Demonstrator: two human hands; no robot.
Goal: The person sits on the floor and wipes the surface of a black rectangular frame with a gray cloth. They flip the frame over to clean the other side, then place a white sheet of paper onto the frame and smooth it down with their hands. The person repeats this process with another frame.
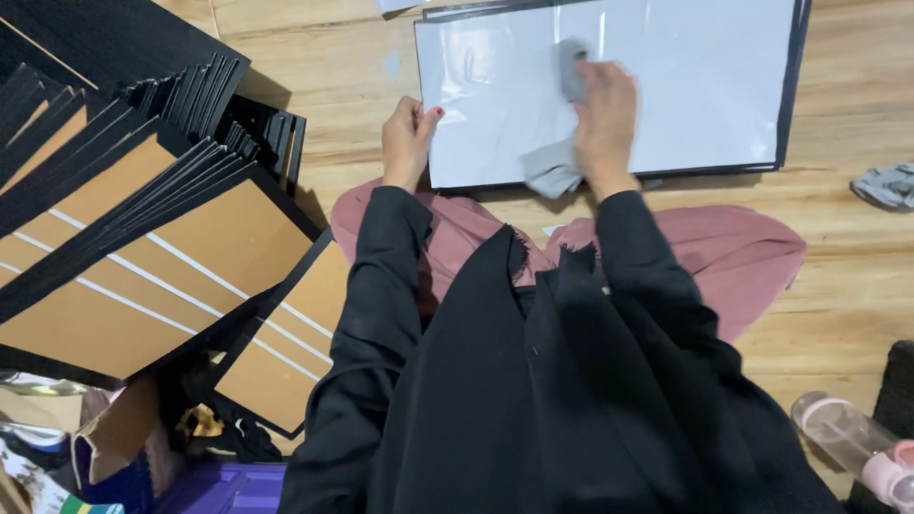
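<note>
A large glossy white panel (685, 86) with a black rim lies flat on the wooden floor in front of me. My right hand (604, 119) presses a grey cloth (557, 164) onto its near-left part; the cloth bunches under and around the fingers. My left hand (407, 138) pinches the panel's near-left corner edge between thumb and fingers. Both arms wear black sleeves, and pink fabric (733, 257) covers my lap.
A fanned stack of black-edged frames with brown backs (143, 238) fills the left side. Another brown-backed frame (286, 352) lies by my left knee. A second grey cloth (885, 186) sits at the right edge. A clear bottle with a pink cap (857, 447) lies at the lower right.
</note>
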